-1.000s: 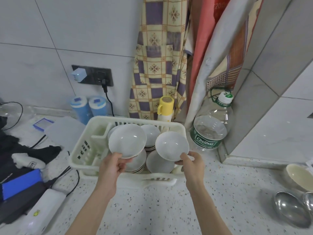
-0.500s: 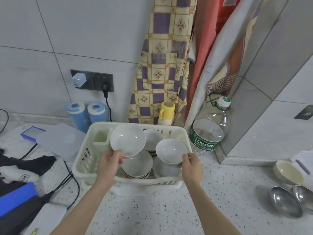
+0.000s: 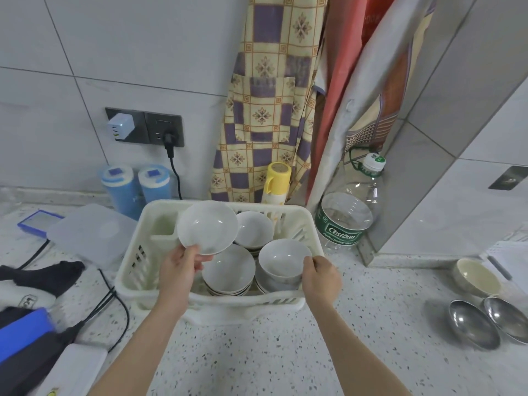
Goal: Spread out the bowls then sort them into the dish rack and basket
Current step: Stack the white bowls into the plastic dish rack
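Item: white basket (image 3: 134,270) on speckled worktop (image 3: 257,352), holding stacked bowls (image 3: 228,270). Left hand (image 3: 178,270) pinches a tilted bowl (image 3: 207,225) by its rim above the basket; right hand (image 3: 321,277) pinches another bowl (image 3: 281,260) inside, near the right wall. Advice: lift straight, clearing the walls. Open worktop lies nearer than the basket.

Bright, even indoor light, soft shadows, slight overall softness, wide-angle bending toward the edges.

We see large pale grey wall tiles (image 3: 128,52) at far side. Dark socket panel (image 3: 144,127) on far left wall. Grey tiled pillar (image 3: 457,90) juts out at right. White speckled surface (image 3: 257,358) near us. Soft, even light.
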`<state>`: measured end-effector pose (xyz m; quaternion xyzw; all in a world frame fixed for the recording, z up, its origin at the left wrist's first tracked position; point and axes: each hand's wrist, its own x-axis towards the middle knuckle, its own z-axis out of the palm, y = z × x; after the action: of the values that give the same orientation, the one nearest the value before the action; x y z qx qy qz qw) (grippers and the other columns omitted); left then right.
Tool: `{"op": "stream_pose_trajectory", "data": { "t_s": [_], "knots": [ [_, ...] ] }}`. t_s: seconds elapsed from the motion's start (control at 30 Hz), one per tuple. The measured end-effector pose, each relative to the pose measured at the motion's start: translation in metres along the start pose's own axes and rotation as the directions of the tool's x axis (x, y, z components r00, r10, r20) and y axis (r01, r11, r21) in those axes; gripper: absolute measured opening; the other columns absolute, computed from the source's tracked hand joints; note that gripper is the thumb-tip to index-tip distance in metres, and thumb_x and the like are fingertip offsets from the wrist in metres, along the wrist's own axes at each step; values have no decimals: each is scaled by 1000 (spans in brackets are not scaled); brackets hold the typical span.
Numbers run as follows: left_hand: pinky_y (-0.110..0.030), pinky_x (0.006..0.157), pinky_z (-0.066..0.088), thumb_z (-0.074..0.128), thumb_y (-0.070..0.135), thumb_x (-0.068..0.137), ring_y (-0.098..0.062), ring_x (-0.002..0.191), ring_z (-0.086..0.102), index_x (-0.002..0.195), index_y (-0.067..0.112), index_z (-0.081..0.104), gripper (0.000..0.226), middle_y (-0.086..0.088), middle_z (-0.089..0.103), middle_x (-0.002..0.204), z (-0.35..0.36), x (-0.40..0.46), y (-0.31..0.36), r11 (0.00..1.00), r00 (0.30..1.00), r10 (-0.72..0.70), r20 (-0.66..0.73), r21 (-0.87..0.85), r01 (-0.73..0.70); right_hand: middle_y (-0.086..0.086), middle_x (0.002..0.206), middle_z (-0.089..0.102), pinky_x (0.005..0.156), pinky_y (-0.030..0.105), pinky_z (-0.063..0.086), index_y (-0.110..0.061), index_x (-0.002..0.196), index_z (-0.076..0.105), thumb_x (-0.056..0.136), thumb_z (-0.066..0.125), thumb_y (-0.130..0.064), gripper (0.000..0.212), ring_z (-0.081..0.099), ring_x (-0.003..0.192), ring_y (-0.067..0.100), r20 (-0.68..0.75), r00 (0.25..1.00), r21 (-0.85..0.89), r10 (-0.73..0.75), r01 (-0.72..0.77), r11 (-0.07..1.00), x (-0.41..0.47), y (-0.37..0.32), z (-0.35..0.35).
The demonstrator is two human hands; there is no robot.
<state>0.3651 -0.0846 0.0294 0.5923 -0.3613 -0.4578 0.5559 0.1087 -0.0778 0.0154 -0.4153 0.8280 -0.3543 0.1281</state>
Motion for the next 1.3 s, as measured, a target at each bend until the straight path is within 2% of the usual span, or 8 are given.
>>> {"op": "stream_pose_trajectory", "data": {
  "t_s": [0.17,0.5,0.77,0.9,1.0,1.1,1.2,1.3],
  "knots": [
    [-28,66,47,55,25,89,1,47,52,89,9,71,22,0,75,67,3,-1,1,999,1000,-27,-6,38,27,-4,48,39,46,23,24,-18,52,42,90,51,-20,39,34,45,12,37,999,-112,-28,32,993,1,1,1],
    [-23,60,47,53,21,91,2,48,54,93,11,69,18,-2,77,72,3,-4,3,1000,1000,-17,4,26,17,-3,53,33,46,24,22,-15,55,34,87,45,-15,34,28,46,12,196,980,-387,-43,118,914,-2,-7,-3],
    [-28,68,50,54,20,92,-7,55,53,92,8,69,20,-5,77,75,0,-6,7,998,994,-55,91,37,52,0,72,55,57,25,39,-13,78,50,93,36,-20,22,57,67,20,287,956,-500,-67,209,840,-1,-14,-3],
    [-28,67,49,55,20,94,-11,56,50,91,5,70,22,-10,77,75,4,-9,11,996,987,-92,130,21,90,-3,68,49,45,24,27,-14,103,42,95,33,-25,16,49,55,16,218,966,-412,-138,219,884,-5,-10,-3],
    [-26,62,46,54,18,93,-10,54,49,93,9,69,17,-13,76,75,17,-14,12,993,977,-117,179,34,113,-6,61,46,43,25,26,-16,106,38,97,32,-27,16,48,51,16,197,967,-359,-163,225,906,-6,-9,-4],
    [-25,58,43,52,15,90,-7,50,50,91,7,69,18,-13,76,72,37,-21,13,990,960,-124,250,95,103,-6,66,51,45,25,26,-18,101,44,98,35,-28,14,50,57,17,183,969,-289,-166,214,933,-5,-9,-5],
    [-27,63,45,51,21,87,-8,54,50,81,7,69,24,-6,76,69,61,-26,15,969,945,-138,295,237,68,-3,64,54,52,29,36,-19,89,56,98,37,-25,22,52,61,19,181,976,-12,-124,128,992,-3,-7,-11],
    [-28,66,43,49,24,91,-9,56,52,75,8,67,29,-3,75,68,81,-27,13,941,922,-192,336,330,76,2,69,66,71,36,45,-23,86,66,100,33,-36,37,60,74,20,283,958,299,-47,-41,953,1,-5,-26]
  ]
}}
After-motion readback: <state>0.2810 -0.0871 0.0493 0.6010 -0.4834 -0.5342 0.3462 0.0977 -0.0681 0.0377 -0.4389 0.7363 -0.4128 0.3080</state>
